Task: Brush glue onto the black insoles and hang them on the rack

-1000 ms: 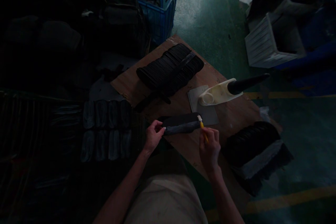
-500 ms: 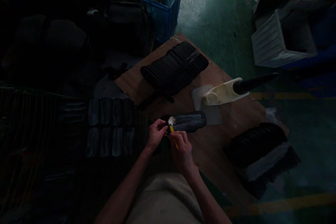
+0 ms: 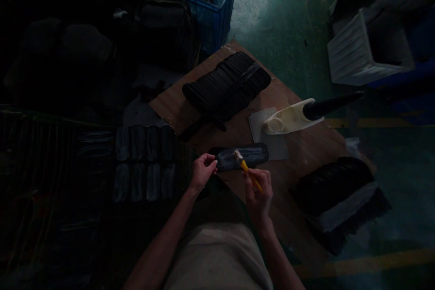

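Note:
A long black pad with rounded ends (image 3: 255, 155) lies on the wooden board (image 3: 288, 181), streaked with a whitish wet coat. My left hand (image 3: 204, 172) pinches its left end between thumb and fingers. Closed around the yellow handle of a paintbrush (image 3: 245, 166) is my right hand (image 3: 261, 192); the pale bristles touch the middle of the pad. Just beyond the pad, a cream plastic holder with a black handle (image 3: 292, 119) rests on grey sheets (image 3: 277, 150).
A strapped stack of black pads (image 3: 227, 82) lies at the board's far side, another dark bundle (image 3: 340, 204) at its right. Coated pads (image 3: 152, 181) stand in rows on a rack to the left. Beyond are a blue crate (image 3: 212, 22) and a grey bin (image 3: 353, 50).
My right hand has moved the brush rightward along the pad, from near its left end to its middle. My left hand has stayed at the left end.

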`<action>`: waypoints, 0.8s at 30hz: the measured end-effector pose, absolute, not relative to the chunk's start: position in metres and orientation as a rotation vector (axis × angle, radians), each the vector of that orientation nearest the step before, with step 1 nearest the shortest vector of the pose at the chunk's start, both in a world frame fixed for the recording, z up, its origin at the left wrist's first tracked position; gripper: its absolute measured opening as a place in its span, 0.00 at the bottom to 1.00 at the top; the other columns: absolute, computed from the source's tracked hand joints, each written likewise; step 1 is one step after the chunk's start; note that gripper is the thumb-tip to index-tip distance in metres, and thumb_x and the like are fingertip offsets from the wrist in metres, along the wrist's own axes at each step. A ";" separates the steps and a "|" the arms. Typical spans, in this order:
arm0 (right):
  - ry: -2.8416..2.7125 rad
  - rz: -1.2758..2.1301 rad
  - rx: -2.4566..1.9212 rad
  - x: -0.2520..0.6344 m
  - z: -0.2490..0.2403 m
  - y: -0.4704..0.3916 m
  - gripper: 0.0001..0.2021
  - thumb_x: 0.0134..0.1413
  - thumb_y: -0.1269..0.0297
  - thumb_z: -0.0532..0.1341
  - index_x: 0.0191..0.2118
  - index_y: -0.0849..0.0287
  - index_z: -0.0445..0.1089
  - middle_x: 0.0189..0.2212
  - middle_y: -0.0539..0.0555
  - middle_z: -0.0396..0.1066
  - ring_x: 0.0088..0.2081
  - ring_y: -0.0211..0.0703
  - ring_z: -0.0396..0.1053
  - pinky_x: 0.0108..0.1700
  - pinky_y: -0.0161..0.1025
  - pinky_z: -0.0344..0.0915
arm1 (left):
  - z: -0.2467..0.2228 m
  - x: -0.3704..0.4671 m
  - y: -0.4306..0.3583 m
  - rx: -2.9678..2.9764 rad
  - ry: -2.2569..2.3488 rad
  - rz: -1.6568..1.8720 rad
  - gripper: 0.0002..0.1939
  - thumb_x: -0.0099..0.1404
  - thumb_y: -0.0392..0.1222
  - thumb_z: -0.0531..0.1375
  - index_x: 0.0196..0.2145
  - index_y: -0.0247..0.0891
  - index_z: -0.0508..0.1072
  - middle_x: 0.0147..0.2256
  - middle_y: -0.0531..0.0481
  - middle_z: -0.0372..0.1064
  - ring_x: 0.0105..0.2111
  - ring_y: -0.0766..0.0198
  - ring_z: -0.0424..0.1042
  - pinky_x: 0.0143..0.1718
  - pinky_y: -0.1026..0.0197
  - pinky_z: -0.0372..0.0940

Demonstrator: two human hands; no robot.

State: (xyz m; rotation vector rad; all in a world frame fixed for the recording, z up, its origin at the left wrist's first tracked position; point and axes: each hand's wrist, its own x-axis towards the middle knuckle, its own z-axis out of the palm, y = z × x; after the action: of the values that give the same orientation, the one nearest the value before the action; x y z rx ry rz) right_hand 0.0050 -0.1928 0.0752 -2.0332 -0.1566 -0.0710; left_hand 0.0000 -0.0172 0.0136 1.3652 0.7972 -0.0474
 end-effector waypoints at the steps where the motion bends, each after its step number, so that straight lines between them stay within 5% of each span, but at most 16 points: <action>1: -0.215 -0.037 -2.023 0.001 0.077 -0.188 0.07 0.60 0.70 0.57 0.43 0.55 0.67 0.38 0.53 0.63 0.40 0.42 0.66 0.42 0.41 0.68 | 0.014 0.000 -0.017 1.365 0.794 -0.050 0.12 0.50 0.43 0.64 0.31 0.34 0.72 0.24 0.53 0.70 0.20 0.68 0.68 0.18 0.68 0.64; 15: -0.164 0.243 -1.925 0.002 0.080 -0.202 0.02 0.61 0.66 0.57 0.38 0.56 0.66 0.35 0.51 0.63 0.36 0.40 0.66 0.38 0.37 0.66 | 0.020 0.002 -0.017 1.328 0.850 -0.080 0.16 0.48 0.45 0.67 0.31 0.32 0.72 0.24 0.52 0.70 0.20 0.68 0.69 0.20 0.66 0.67; 24: -0.232 -0.153 -2.268 0.028 0.077 -0.242 0.06 0.61 0.70 0.57 0.42 0.55 0.66 0.38 0.53 0.63 0.38 0.41 0.67 0.39 0.40 0.69 | 0.020 0.005 -0.017 1.429 0.812 -0.082 0.14 0.48 0.45 0.66 0.29 0.33 0.71 0.21 0.54 0.68 0.18 0.69 0.67 0.17 0.68 0.63</action>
State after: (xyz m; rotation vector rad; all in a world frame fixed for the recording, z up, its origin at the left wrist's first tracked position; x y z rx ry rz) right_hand 0.0276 -0.2419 0.0773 -2.2676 -0.2316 -0.1525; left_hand 0.0045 -0.0165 0.0198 1.4286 0.8124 -0.0823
